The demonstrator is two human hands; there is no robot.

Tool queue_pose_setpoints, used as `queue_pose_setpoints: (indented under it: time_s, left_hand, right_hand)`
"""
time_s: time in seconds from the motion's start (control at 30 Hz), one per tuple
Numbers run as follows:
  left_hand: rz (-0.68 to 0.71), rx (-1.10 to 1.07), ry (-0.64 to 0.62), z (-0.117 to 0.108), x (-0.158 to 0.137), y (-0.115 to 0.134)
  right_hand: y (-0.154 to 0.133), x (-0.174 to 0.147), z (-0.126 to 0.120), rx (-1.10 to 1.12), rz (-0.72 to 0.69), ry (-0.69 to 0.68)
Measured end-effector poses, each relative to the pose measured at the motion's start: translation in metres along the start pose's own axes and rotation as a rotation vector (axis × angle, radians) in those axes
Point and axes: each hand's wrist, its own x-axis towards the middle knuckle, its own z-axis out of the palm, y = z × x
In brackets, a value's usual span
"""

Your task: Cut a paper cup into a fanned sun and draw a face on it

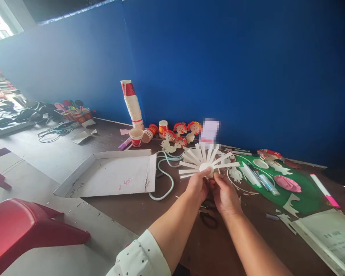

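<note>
A tall blue wall (218, 69) was seen behind a dark brown table (209, 245), where a shallow white box (109, 172) was set. To the right of the box, a white paper wheel (204, 165) with thin strips was held up. Its round middle was pinched by the left hand (199, 185), thumb on top. Its lower edge was pinched by the right hand (226, 193), thumb and finger closed; the other fingers were tucked away, so their hold could not be told. A strip could be bent or torn by a hard pull, and the middle could be crushed by a tight squeeze. Behind the box, the leaning cup stack (132, 109) could be tipped by a bump. Black scissors (208, 214) were seen to the right of the box, below the hands. Farther right of the box, a green mat (307, 195) was partly covered with pens and paper bits. A red stool (20, 230) was seen to the left of the box.
</note>
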Motion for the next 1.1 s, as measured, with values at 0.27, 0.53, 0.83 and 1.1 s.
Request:
queue_pose_setpoints:
  time_s: [0.27, 0.53, 0.83, 1.1]
  left_hand:
    - [-0.022, -0.043, 0.057, 0.005, -0.007, 0.007]
    - [0.011, -0.077, 0.136, 0.004, -0.002, 0.004]
    - [0.043, -0.125, 0.123, 0.004, -0.002, 0.005]
    - [0.042, -0.104, 0.070, -0.001, 0.002, 0.003]
  right_hand:
    - [0.000, -0.005, 0.002, -0.155, -0.017, -0.001]
    - [0.004, -0.008, -0.004, -0.358, -0.080, 0.053]
    - [-0.003, -0.014, 0.003, -0.546, -0.172, 0.085]
    - [-0.001, -0.015, 0.004, -0.517, -0.172, 0.052]
